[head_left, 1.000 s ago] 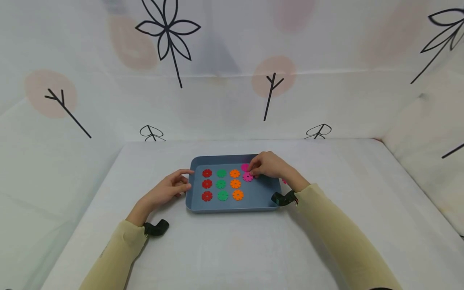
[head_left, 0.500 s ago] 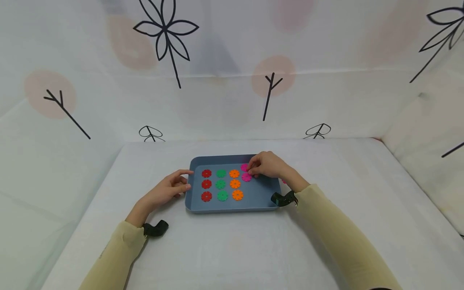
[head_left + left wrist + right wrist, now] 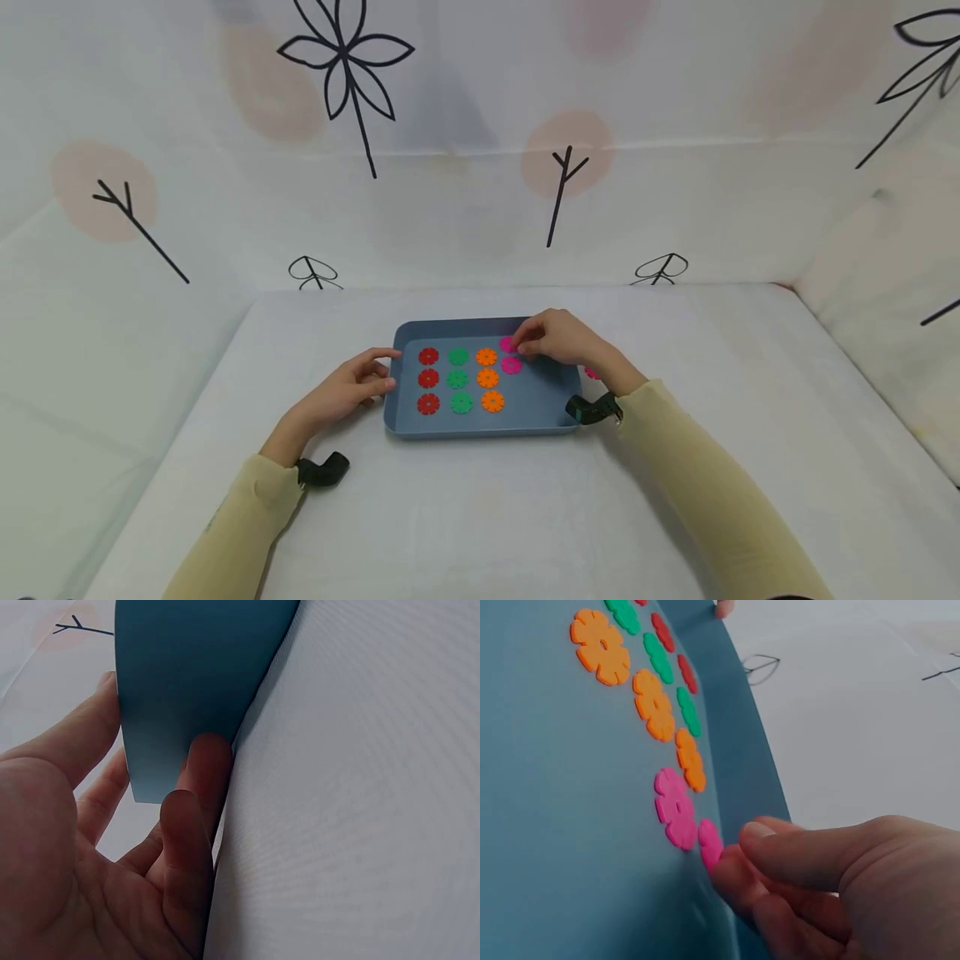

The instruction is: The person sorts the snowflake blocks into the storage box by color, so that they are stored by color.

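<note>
A blue-grey tray holds rows of red, green and orange flower-shaped discs, plus two pink flower discs. My left hand is at the tray's left end. Its thumb touches the rim, and other fingers lie against the outer wall. Over the right half of the tray, my right hand has loosely bent fingers close to the pink discs, with nothing seen held between them. The nearer pink disc lies flat. Fingertips partly hide the farther pink disc; whether they touch it I cannot tell.
Another pink disc lies on the white tablecloth right of the tray, partly hidden by the right forearm. A patterned white cloth wall stands behind the table. Each wrist wears a black camera.
My right fingers have lifted slightly away from the nearer pink disc, which now shows more fully. The left hand and the tray stay in place.
</note>
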A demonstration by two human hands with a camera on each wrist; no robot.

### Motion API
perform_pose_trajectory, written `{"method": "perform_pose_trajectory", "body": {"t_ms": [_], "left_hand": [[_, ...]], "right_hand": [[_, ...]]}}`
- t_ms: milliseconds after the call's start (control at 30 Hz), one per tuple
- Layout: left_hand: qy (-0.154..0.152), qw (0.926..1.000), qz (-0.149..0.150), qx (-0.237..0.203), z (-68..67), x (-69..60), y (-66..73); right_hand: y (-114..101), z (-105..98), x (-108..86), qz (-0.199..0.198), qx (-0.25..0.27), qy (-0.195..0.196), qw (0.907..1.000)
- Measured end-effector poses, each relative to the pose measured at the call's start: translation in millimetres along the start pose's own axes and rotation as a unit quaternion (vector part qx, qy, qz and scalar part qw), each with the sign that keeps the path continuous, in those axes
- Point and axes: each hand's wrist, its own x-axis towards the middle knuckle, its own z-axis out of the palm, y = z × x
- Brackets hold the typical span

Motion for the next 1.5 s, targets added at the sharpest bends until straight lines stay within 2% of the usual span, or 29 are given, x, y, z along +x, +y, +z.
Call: {"method": "perform_pose_trajectory", "body": {"t_ms": [267,400,567,700,967,1100,1333,1500], "left_hand": [[0.000,1.0000,-0.001,0.007,-0.7,1.1,-0.1],[0.000,1.0000,-0.001,0.002,-0.6,0.6,0.9],[0.000,1.0000,0.000,0.002,0.2,0.8,0.4],[0.002,1.0000,-0.003,0.004,0.4,0.9,-0.2],[0.002,1.0000,0.001,0.000,0.6,1.4,0.0],[0.004,1.0000,-0.003,-0.001,2.3,1.3,-0.2],[0.005,1.0000,-0.003,0.002,3.3,1.3,-0.2],[0.002,1.0000,-0.002,0.006,1.2,0.6,1.6]], "right_hand": [[1.8,-11.7,-8.0,-0.043,0.049,-0.006,0.9978],[6.9,-22.6,-15.7,-0.049,0.088,0.019,0.9948],[20.9,-36.3,-31.2,-0.025,0.111,0.077,0.9905],[40.0,-40.0,-44.9,0.003,0.096,0.103,0.9900],[80.2,-36.1,-68.3,0.048,0.053,0.085,0.9938],[97.5,-31.7,-78.6,0.068,0.058,0.082,0.9926],[109.0,-31.6,-84.4,0.033,0.092,0.060,0.9934],[110.1,-32.1,-83.2,0.028,0.117,0.046,0.9917]]}}
